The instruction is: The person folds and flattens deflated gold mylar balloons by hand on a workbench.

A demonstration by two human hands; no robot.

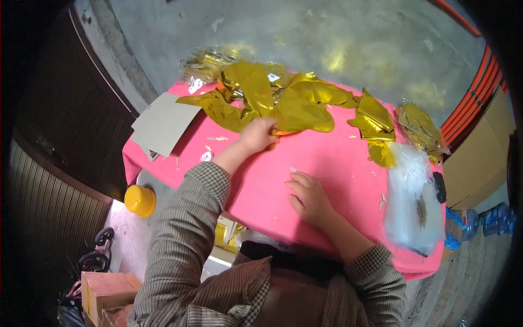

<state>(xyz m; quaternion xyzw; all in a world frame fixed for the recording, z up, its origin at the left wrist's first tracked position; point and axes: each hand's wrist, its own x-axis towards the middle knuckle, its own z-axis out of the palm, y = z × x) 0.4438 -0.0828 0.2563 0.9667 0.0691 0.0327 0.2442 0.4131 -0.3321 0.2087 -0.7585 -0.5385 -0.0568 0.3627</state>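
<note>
Gold foil [305, 113] lies on pink-covered desk [261, 199], beyond and right of left hand [260, 135], which pinches its near edge. Right hand [309, 200] sits apart, closer to body, fingers half-curled; can't tell if it grips the small white piece [294, 170] at its fingertip. Left fingertips partly hidden; foil's boundary with neighbouring gold pieces [251, 87] unclear. Foil looks shiny, thin, round-ended.

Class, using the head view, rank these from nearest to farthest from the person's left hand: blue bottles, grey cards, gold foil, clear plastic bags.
1. Gold foil: touching the left hand.
2. Grey cards: left end of the pink table.
3. Clear plastic bags: right end of the table.
4. Blue bottles: beyond the table's right side.
</note>
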